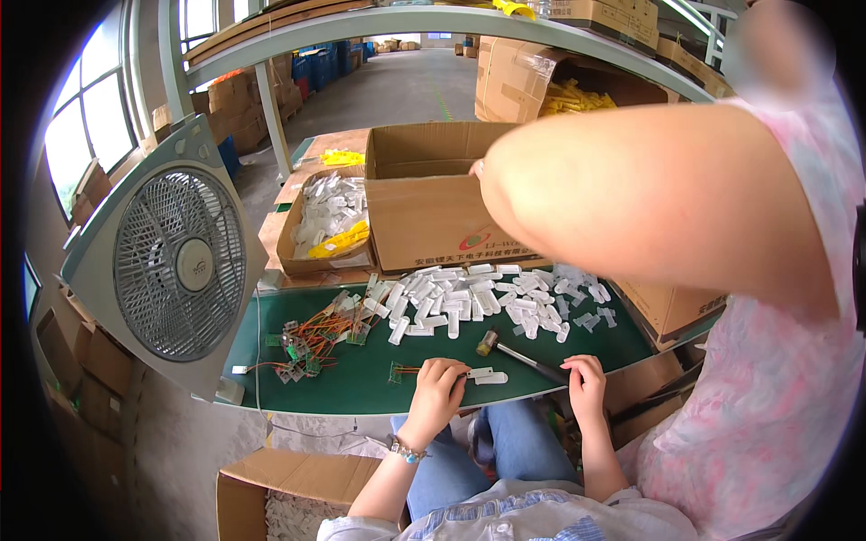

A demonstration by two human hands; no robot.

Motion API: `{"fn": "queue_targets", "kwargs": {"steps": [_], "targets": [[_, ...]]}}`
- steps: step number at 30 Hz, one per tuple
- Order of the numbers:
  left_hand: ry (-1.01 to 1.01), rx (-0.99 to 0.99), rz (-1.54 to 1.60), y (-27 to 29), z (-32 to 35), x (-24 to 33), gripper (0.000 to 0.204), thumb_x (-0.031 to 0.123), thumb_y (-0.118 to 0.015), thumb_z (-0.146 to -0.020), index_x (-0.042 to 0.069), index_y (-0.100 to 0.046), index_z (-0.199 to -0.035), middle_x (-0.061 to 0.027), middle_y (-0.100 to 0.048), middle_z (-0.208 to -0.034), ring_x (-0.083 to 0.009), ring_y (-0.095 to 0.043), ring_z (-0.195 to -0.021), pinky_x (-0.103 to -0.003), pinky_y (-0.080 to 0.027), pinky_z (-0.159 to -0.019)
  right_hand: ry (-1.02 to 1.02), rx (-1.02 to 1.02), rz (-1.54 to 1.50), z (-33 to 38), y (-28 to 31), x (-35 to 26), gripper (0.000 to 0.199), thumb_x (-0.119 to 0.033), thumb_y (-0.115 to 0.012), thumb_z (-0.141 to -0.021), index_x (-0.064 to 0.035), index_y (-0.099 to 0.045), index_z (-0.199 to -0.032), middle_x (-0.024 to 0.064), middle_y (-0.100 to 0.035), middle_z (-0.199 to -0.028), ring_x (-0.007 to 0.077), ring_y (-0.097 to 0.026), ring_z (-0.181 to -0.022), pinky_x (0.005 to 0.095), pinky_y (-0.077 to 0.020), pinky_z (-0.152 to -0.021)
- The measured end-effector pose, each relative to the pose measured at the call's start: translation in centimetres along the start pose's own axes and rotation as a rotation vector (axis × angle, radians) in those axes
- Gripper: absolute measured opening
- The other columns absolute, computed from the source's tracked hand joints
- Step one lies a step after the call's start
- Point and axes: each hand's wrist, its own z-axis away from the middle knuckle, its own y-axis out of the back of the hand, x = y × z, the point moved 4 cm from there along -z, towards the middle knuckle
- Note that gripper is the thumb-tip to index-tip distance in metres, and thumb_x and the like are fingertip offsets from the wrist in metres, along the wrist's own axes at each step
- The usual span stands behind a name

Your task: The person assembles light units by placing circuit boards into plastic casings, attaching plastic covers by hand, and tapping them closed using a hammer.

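Observation:
My left hand (pixel 439 383) rests on the green table top (pixel 361 379), its fingers pinching a small white plastic shell (pixel 481 374) beside a little circuit board with coloured wires (pixel 403 369). My right hand (pixel 584 379) lies at the table's near edge, curled, next to the black handle of a small hammer (pixel 519 353); whether it grips the handle is unclear. A heap of white plastic shells (pixel 478 300) lies just beyond both hands.
A pile of wired circuit boards (pixel 311 343) lies at left. A box fan (pixel 171 257) stands on the left. Open cardboard boxes (pixel 424 207) sit behind the heap. A person in a pink top (pixel 758 361) stands at right, an arm (pixel 631 198) reaching over the boxes.

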Motion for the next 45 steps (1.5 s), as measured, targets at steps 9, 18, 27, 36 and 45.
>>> {"fn": "queue_targets", "kwargs": {"steps": [9,18,27,36,45], "targets": [[0.052,0.046,0.045,-0.6,0.9,-1.5,0.019,-0.001,-0.065,-0.080,0.003,-0.065,-0.099,-0.0117,-0.060,-0.108,-0.0322,-0.054,-0.106,-0.041,-0.047,-0.092,-0.016,-0.043,0.034,-0.8,-1.1,-0.1,0.020,0.015,-0.051,-0.077,-0.0007,-0.063,-0.083,0.0123,-0.065,-0.092,0.0287,-0.062,-0.090,0.0362,-0.0497,-0.079],[0.087,0.074,0.123,-0.5,1.0,-1.4,0.026,-0.003,-0.062,-0.081,0.002,-0.062,-0.106,-0.0136,-0.058,-0.112,-0.0336,-0.052,-0.108,-0.042,-0.045,-0.095,0.029,-0.025,0.043,-0.5,-1.9,-0.4,0.027,0.015,-0.049,-0.071,-0.0026,-0.065,-0.083,0.0105,-0.063,-0.096,0.0285,-0.060,-0.092,0.0362,-0.0489,-0.076],[0.118,0.068,0.115,-0.7,0.9,-1.8,0.040,-0.003,-0.064,-0.078,0.004,-0.057,-0.117,-0.0154,-0.053,-0.121,-0.0354,-0.050,-0.112,-0.043,-0.044,-0.098,0.029,-0.034,0.031,-0.2,-2.9,-1.4,0.029,0.018,-0.047,-0.067,-0.0028,-0.063,-0.078,0.0097,-0.062,-0.097,0.0279,-0.060,-0.093,0.0358,-0.0488,-0.075],[0.112,0.106,0.112,-1.0,1.2,-2.6,0.039,-0.003,-0.064,-0.078,0.003,-0.056,-0.115,-0.0168,-0.052,-0.122,-0.0368,-0.049,-0.114,-0.044,-0.043,-0.099,0.078,-0.110,-0.025,1.2,-3.8,-3.7,0.027,0.018,-0.046,-0.065,-0.0023,-0.062,-0.074,0.0107,-0.063,-0.099,0.0294,-0.060,-0.095,0.0371,-0.0491,-0.080],[0.097,0.154,0.093,-1.2,1.2,-2.7,0.038,-0.005,-0.062,-0.078,0.003,-0.056,-0.114,-0.0164,-0.053,-0.119,-0.0364,-0.050,-0.111,-0.044,-0.043,-0.097,0.053,-0.120,-0.060,2.8,-2.9,-4.3,0.027,0.018,-0.046,-0.067,-0.0011,-0.064,-0.075,0.0120,-0.063,-0.101,0.0306,-0.061,-0.097,0.0377,-0.0502,-0.082]]}}
